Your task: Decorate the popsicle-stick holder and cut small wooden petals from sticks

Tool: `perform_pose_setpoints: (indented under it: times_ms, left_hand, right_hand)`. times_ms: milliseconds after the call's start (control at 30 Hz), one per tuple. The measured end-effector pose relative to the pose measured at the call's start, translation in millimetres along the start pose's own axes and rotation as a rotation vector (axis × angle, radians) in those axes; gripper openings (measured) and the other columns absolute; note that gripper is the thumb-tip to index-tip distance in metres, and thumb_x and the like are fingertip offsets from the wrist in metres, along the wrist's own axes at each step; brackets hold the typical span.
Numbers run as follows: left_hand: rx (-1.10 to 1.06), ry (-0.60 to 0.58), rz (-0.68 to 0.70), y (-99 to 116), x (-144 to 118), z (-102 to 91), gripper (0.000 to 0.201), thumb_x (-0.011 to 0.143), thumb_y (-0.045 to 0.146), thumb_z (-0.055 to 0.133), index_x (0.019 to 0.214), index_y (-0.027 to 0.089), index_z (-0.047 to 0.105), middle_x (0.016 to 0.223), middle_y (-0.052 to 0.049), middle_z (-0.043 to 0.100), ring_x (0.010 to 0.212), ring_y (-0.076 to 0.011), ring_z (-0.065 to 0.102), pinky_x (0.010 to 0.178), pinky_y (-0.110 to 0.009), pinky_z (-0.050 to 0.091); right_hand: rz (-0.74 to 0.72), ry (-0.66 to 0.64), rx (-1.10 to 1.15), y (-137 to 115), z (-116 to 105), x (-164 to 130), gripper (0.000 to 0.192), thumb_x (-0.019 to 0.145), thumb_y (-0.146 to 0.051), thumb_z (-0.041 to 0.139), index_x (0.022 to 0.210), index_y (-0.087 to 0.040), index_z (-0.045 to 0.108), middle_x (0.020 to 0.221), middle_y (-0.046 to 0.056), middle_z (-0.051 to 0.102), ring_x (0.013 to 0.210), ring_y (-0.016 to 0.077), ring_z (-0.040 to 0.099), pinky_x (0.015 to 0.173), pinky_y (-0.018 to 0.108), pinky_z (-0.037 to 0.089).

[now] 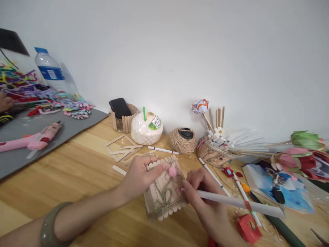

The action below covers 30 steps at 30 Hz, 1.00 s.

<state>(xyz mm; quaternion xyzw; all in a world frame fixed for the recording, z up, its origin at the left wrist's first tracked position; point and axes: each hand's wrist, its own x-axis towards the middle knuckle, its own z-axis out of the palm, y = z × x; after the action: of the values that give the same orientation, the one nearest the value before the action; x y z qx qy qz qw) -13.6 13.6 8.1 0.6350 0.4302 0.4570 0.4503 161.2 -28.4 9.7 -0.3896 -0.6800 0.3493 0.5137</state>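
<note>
Left hand [140,175] grips the top edge of a small popsicle-stick box [164,192], fingers closed over its rim next to a pink pompom [172,171] stuck on the front face. The box sits tilted on the wooden table [84,171], near the front edge, centre of view, with green twine-like strands on its face. Right hand [203,195] is just beside the box's right side, fingers pinched on a long white stick [239,202] that runs off to the right; its tip meets the box face. Green bangle [48,226] on the left wrist. Behind the box: loose popsicle sticks [123,149], a white foam-netted coconut [146,128] with a green straw, a ball of jute twine [183,140], and a stick-built holder [125,120] with a phone [119,107] in it. Further right is a clear dish [213,152] of sticks and paper flowers [298,151]. Left side: grey mat [31,137] with a pink glue gun [31,139], a pile of coloured pipe cleaners [28,89], and a water bottle [50,70]. Red paper piece [248,227] near the right hand. Another person's hand [5,102] shows at the far left edge.
</note>
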Motion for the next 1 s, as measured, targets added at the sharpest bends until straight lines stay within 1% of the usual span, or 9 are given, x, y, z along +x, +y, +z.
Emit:
perform_pose_setpoints:
  times_ms: [100, 233, 333, 433, 667, 733, 833, 900, 1000]
  left_hand:
    - [0.004, -0.006, -0.003, -0.6, -0.5, -0.4, 0.034, 0.076, 0.040, 0.053, 0.052, 0.017, 0.048, 0.051, 0.003, 0.039, 0.052, -0.0121, 0.039, 0.051, -0.025, 0.030]
    - [0.018, -0.007, -0.003, -1.2, -0.8, -0.6, 0.034, 0.076, 0.041, 0.053, 0.053, 0.017, 0.049, 0.051, 0.003, 0.041, 0.053, -0.0124, 0.040, 0.052, -0.025, 0.031]
    - [0.027, -0.006, -0.006, -1.3, -0.4, -0.7, 0.035, 0.077, 0.041, 0.052, 0.052, 0.017, 0.049, 0.051, 0.003, 0.040, 0.052, -0.0119, 0.040, 0.051, -0.025, 0.031]
    - [0.018, -0.006, -0.007, -1.0, 0.3, -0.5, 0.035, 0.077, 0.041, 0.053, 0.052, 0.017, 0.049, 0.051, 0.003, 0.039, 0.052, -0.0118, 0.039, 0.050, -0.025, 0.031]
    - [0.002, 0.005, 0.001, 0.7, -0.5, -0.6, 0.034, 0.077, 0.039, 0.054, 0.051, 0.017, 0.048, 0.050, 0.003, 0.040, 0.051, -0.0117, 0.039, 0.049, -0.024, 0.031]
    - [-0.002, 0.004, 0.007, 1.1, -0.7, -0.8, 0.034, 0.076, 0.038, 0.054, 0.050, 0.017, 0.047, 0.049, 0.004, 0.039, 0.051, -0.0114, 0.038, 0.048, -0.024, 0.030]
    - [0.001, -0.004, 0.006, 1.6, -0.6, -0.8, 0.034, 0.077, 0.039, 0.054, 0.050, 0.017, 0.046, 0.050, 0.004, 0.038, 0.051, -0.0111, 0.037, 0.049, -0.024, 0.030]
    - [0.002, -0.017, -0.003, 1.6, -0.2, -0.7, 0.033, 0.077, 0.039, 0.053, 0.052, 0.017, 0.048, 0.050, 0.004, 0.039, 0.052, -0.0114, 0.038, 0.049, -0.024, 0.030]
    - [0.009, -0.029, -0.004, 0.9, 0.6, -0.7, 0.033, 0.078, 0.038, 0.052, 0.054, 0.017, 0.049, 0.051, 0.004, 0.040, 0.052, -0.0118, 0.039, 0.050, -0.025, 0.031]
  right_hand:
    - [-0.013, -0.046, 0.025, -0.5, -0.1, -1.3, 0.028, 0.089, -0.017, 0.050, 0.066, -0.024, 0.036, 0.058, -0.007, 0.038, 0.051, 0.0116, 0.033, 0.047, 0.023, 0.028]
    - [-0.020, -0.026, 0.025, -1.0, -0.3, -1.4, 0.027, 0.089, -0.017, 0.050, 0.067, -0.024, 0.037, 0.059, -0.007, 0.038, 0.051, 0.0117, 0.033, 0.047, 0.023, 0.028]
    - [-0.022, -0.058, 0.024, -1.3, -0.3, -0.2, 0.028, 0.090, -0.017, 0.049, 0.067, -0.024, 0.036, 0.058, -0.007, 0.037, 0.051, 0.0116, 0.034, 0.047, 0.023, 0.028]
    - [-0.022, -0.038, 0.007, -1.8, -0.1, 0.4, 0.027, 0.089, -0.018, 0.050, 0.067, -0.024, 0.036, 0.058, -0.007, 0.038, 0.051, 0.0116, 0.034, 0.047, 0.023, 0.028]
    - [-0.009, -0.036, -0.014, -1.9, -0.5, 0.2, 0.027, 0.090, -0.019, 0.050, 0.068, -0.024, 0.036, 0.059, -0.006, 0.039, 0.052, 0.0122, 0.035, 0.047, 0.024, 0.029]
    - [-0.012, -0.054, -0.012, -1.7, -0.8, 0.3, 0.027, 0.089, -0.018, 0.051, 0.067, -0.024, 0.036, 0.059, -0.006, 0.039, 0.052, 0.0121, 0.035, 0.047, 0.024, 0.029]
    - [-0.019, -0.062, -0.009, -1.7, -1.2, 0.3, 0.027, 0.089, -0.018, 0.051, 0.067, -0.024, 0.036, 0.058, -0.007, 0.039, 0.051, 0.0118, 0.034, 0.047, 0.024, 0.028]
    - [-0.014, -0.049, -0.016, -1.8, -1.4, 0.1, 0.026, 0.089, -0.019, 0.050, 0.068, -0.024, 0.036, 0.059, -0.006, 0.039, 0.051, 0.0121, 0.035, 0.047, 0.024, 0.029]
    - [-0.016, -0.068, -0.012, -2.1, -1.5, -0.1, 0.027, 0.089, -0.018, 0.050, 0.067, -0.024, 0.036, 0.058, -0.006, 0.039, 0.051, 0.0122, 0.035, 0.047, 0.024, 0.029]
